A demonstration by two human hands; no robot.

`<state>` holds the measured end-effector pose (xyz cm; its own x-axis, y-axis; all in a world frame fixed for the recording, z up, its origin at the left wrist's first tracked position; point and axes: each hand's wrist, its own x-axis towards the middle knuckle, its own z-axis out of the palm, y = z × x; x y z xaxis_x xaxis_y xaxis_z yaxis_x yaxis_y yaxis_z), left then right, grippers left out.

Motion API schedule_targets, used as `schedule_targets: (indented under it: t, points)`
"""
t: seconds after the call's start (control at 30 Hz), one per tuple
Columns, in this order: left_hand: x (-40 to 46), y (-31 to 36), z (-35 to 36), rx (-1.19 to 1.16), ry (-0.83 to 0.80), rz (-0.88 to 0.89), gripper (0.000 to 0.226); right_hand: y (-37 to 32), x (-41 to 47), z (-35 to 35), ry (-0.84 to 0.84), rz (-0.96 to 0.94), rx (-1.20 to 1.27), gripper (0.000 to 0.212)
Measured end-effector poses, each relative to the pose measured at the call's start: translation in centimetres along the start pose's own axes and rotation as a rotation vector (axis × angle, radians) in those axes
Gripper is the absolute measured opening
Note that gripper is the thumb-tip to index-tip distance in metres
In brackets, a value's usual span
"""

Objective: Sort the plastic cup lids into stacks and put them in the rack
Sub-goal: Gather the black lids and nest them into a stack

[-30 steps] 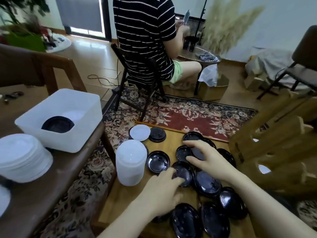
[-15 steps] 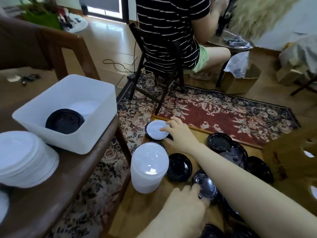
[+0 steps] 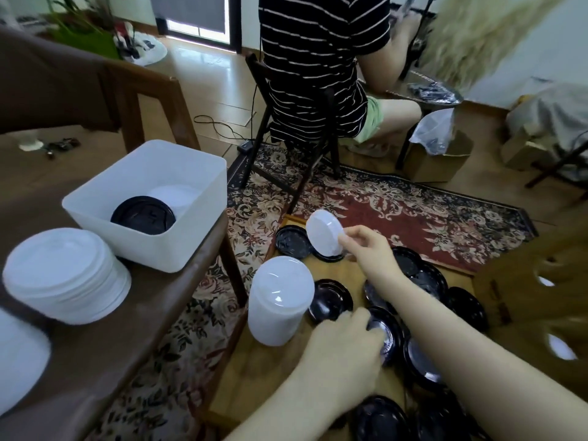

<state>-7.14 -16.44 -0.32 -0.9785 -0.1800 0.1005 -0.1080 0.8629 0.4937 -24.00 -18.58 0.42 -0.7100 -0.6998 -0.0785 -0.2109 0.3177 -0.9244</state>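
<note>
My right hand [image 3: 369,249] pinches a white lid [image 3: 324,232] by its edge and holds it tilted above the far corner of the low wooden table [image 3: 254,370]. My left hand [image 3: 343,351] rests on a black lid [image 3: 386,332], its fingers curled at the rim. Several black lids [image 3: 329,299] lie scattered over the table. A tall stack of white lids [image 3: 280,299] stands at the table's left edge. The wooden rack [image 3: 537,300] stands at the right.
A white bin [image 3: 178,249] on the brown side table [image 3: 105,351] holds a black lid stack [image 3: 143,214] and white lids. Another white lid stack [image 3: 63,272] sits left of it. A person in a striped shirt [image 3: 318,58] sits on a chair beyond the patterned rug [image 3: 413,214].
My right hand reached to the far corner, took the white lid and lifted it off the table. My left hand stayed on the black lid. The camera turned left.
</note>
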Motion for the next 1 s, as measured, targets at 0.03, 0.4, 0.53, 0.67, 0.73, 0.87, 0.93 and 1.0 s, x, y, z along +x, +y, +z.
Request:
schedule_targets:
  t: [0.03,0.4,0.53,0.67,0.73,0.87,0.93,1.0]
  points:
    - [-0.2,0.4,-1.3,-0.039,0.104,-0.011,0.035,-0.7,-1.0,-0.7,0.014,0.095,0.158,0.008]
    - [-3.1,-3.5,-9.8,-0.025,0.492,-0.191,0.066,-5.9,-8.0,-3.9,0.014,0.285,0.652,0.013]
    - [-5.0,-5.8,-12.0,-0.081,0.313,-0.382,0.080,-6.5,-8.9,-2.6,0.016,0.318,0.660,0.026]
    - [-5.3,-5.7,-11.5,-0.096,0.134,-0.384,0.090,-6.1,-10.0,-0.7,0.017,0.351,0.749,0.042]
    - [-5.0,-5.8,-11.2,-0.093,0.110,-0.410,0.090,-6.1,-10.3,-0.1,0.033,0.362,0.817,0.048]
    - [-5.2,-6.7,-10.6,-0.059,0.022,-0.571,0.092,-5.5,-10.0,0.2,0.111,0.413,0.956,0.054]
    - [-5.4,-7.3,-10.3,-0.083,-0.025,-0.632,0.101,-5.1,-9.8,0.4,0.116,0.444,0.953,0.053]
    - [-5.6,-7.9,-10.1,-0.152,-0.031,-0.649,0.107,-5.0,-10.1,0.8,0.090,0.466,0.936,0.054]
